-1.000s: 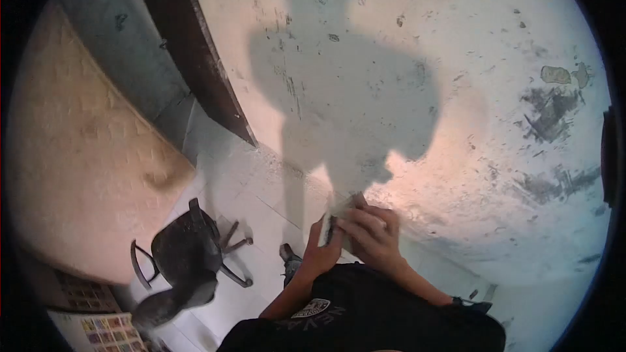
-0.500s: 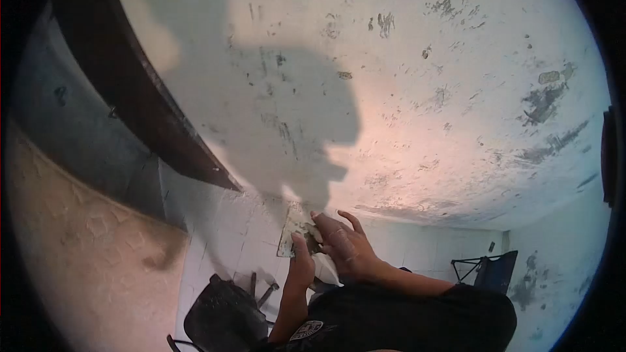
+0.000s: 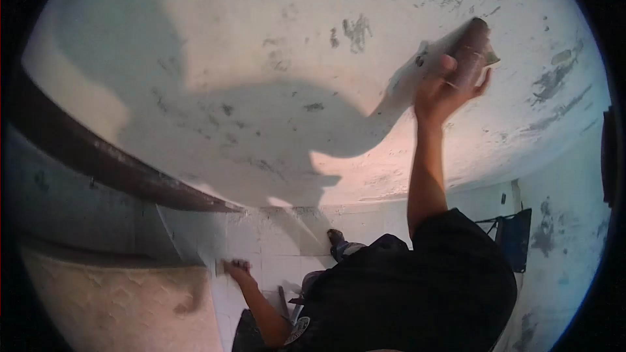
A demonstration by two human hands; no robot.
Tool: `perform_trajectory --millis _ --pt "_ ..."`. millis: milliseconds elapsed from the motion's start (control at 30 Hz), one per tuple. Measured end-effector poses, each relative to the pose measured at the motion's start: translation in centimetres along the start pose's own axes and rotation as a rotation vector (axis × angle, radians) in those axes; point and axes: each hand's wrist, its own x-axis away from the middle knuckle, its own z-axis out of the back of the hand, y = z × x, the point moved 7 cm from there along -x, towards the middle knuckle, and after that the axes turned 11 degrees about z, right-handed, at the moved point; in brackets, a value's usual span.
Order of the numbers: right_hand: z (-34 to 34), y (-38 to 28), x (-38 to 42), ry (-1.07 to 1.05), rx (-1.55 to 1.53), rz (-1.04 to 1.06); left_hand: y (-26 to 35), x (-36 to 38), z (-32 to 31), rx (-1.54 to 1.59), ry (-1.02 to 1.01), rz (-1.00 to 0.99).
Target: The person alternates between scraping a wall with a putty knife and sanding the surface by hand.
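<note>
My right hand (image 3: 450, 85) is raised against the pale, patchy wall (image 3: 365, 85) at upper right, fingers pressed together and thumb out to the side. Its fingers look brownish, and the pale corner of a flat scraper (image 3: 492, 57) shows past them; the rest is hidden. Low on the left, my left hand (image 3: 239, 267) hangs over the tiled floor with its fingers curled. The edge of a thin flat plate (image 3: 220, 268) shows beside it, dim and small.
A dark beam-like edge (image 3: 117, 169) runs along the left of the wall. Below it lies a beige quilted mattress (image 3: 124, 306). A dark folding chair (image 3: 515, 238) stands at right. One foot (image 3: 335, 237) is on the white tiles, and part of a black seat (image 3: 248, 332) shows at the bottom.
My hands have parted: the right rose up and right to the wall, the left moved down and left with the plate. The view has shifted too.
</note>
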Motion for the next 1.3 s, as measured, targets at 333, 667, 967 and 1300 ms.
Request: perform_trajectory --millis 333,667,967,1300 --pt "-0.4 -2.3 3.9 -0.157 0.140 0.065 -2.8 -7.5 12.7 -0.230 0.298 0.107" --pt "-3.8 -15.0 6.6 -0.236 0.025 -0.176 7.2 -16.4 9.9 -0.686 0.238 0.116" --pt "-5.4 -17.3 5.3 -0.063 0.075 -0.192 14.8 -29.7 16.3 -1.015 0.277 0.294" --pt "-2.1 -9.1 8.2 -0.026 0.120 -0.568 15.5 -30.6 6.5 -1.099 -0.029 0.146"
